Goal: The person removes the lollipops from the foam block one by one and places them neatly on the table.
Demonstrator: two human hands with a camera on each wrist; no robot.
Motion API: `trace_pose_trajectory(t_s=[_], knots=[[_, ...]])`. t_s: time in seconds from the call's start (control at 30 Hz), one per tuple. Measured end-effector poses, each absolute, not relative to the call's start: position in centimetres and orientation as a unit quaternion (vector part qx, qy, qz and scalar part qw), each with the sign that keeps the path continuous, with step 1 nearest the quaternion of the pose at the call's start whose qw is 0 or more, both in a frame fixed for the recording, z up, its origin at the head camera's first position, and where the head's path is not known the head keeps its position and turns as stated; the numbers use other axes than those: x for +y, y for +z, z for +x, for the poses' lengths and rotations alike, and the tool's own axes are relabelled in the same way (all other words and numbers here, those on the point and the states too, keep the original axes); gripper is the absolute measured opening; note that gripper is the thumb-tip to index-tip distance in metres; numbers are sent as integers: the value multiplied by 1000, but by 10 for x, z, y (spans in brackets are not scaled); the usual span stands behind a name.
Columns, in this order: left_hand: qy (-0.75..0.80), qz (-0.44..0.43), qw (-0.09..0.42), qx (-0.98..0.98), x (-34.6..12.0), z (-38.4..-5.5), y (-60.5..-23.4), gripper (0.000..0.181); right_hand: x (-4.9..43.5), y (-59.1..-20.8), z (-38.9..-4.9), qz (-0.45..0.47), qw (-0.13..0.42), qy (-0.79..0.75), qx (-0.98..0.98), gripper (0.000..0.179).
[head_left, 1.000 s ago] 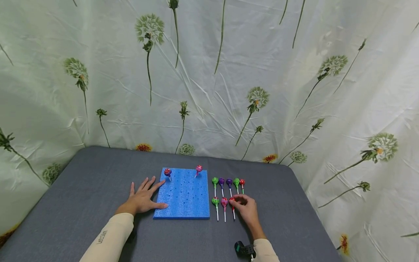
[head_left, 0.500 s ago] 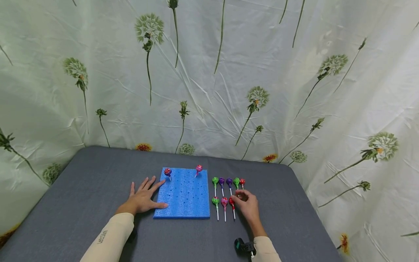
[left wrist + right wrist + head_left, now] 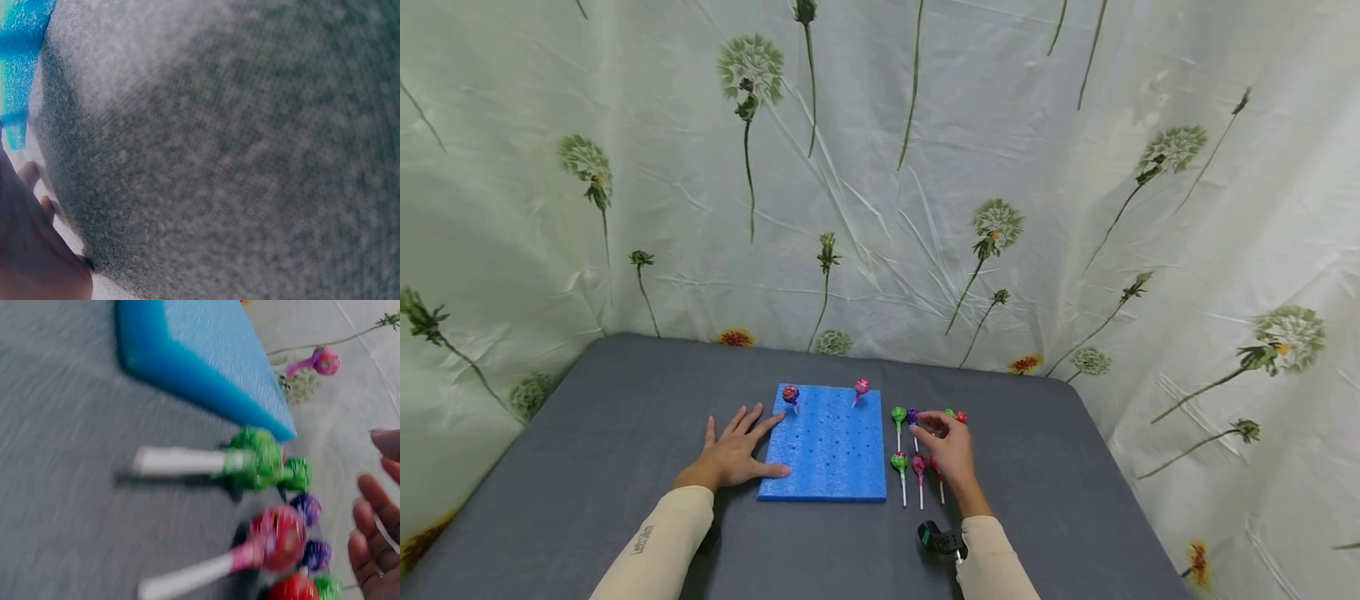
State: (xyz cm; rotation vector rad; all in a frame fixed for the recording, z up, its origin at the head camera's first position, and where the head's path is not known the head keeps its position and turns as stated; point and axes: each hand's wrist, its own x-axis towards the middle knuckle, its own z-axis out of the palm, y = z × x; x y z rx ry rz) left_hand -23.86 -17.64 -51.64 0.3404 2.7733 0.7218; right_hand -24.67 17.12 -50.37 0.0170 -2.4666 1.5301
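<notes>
My left hand (image 3: 730,457) is spread at the left edge of a blue foam board (image 3: 831,467) with small holes, its thumb and index finger touching the board. Near the board's far edge stand a dark red-and-purple lollipop (image 3: 791,394) and a pink lollipop (image 3: 862,386). My right hand (image 3: 951,454) hovers over two rows of lollipops, fingertips beside a purple lollipop (image 3: 913,415); in the right wrist view its fingers are apart and hold nothing. Closer to me lie a green lollipop (image 3: 256,459), a pink one (image 3: 278,537) and a red one (image 3: 292,589). The hand partly hides the far row.
A dark grey cloth (image 3: 820,550) covers the table. Behind it hangs a pale curtain (image 3: 865,208) with a dandelion print. A black device (image 3: 938,538) is at my right wrist. Another green lollipop (image 3: 898,414) and a red one (image 3: 962,417) lie in the far row.
My right hand has left the red lollipop in the near row and moved up and left over the far row. My left hand has stayed on the board; the view has shifted slightly.
</notes>
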Motion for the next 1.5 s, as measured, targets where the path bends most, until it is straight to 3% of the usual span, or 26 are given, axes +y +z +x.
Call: trace_pose_trajectory(t_s=[0.33,0.63,0.97,1.5], knots=[[255,108,123,953,-178,-244,-529,106,135,-492,-272,54,106,556,-823,24],[245,106,131,955,-176,-239,-517,101,109,-497,-293,61,105,558,-821,29],[256,105,129,952,-178,-242,-523,103,85,-500,-295,59,104,532,-839,39],[257,105,120,953,-178,-241,-525,102,78,-508,-298,26,133,536,-833,22]])
